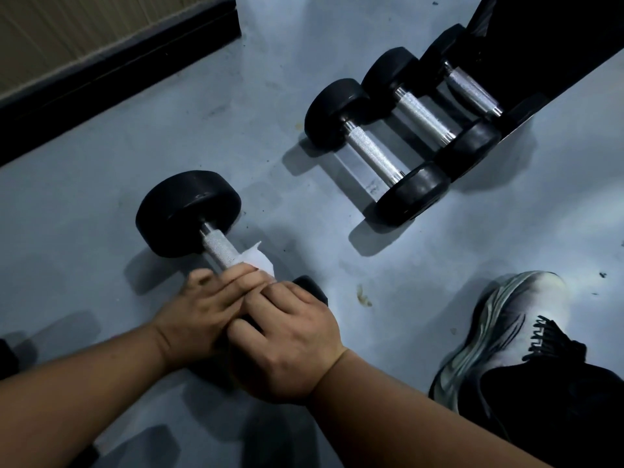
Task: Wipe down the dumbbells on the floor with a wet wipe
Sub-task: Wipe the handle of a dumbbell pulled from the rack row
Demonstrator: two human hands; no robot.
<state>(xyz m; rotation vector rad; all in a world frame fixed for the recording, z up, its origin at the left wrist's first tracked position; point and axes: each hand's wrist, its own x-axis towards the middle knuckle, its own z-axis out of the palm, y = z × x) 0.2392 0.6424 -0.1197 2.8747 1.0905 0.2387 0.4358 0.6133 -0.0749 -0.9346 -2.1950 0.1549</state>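
A black dumbbell (189,214) with a knurled metal handle lies on the grey floor at centre left. My left hand (199,312) grips the handle with a white wet wipe (260,260) wrapped round the bar; a corner of the wipe sticks out past my fingers. My right hand (290,346) lies over the dumbbell's near head and holds it; only a small dark edge of that head shows. Three more black dumbbells lie side by side at the upper right: the nearest (374,157), the middle one (425,116) and the far one (472,89).
A dark bench or rack (557,45) stands behind the row of dumbbells. My shoe (506,336) and dark trouser leg are at the lower right. A black skirting board (118,72) runs along the wall at the upper left.
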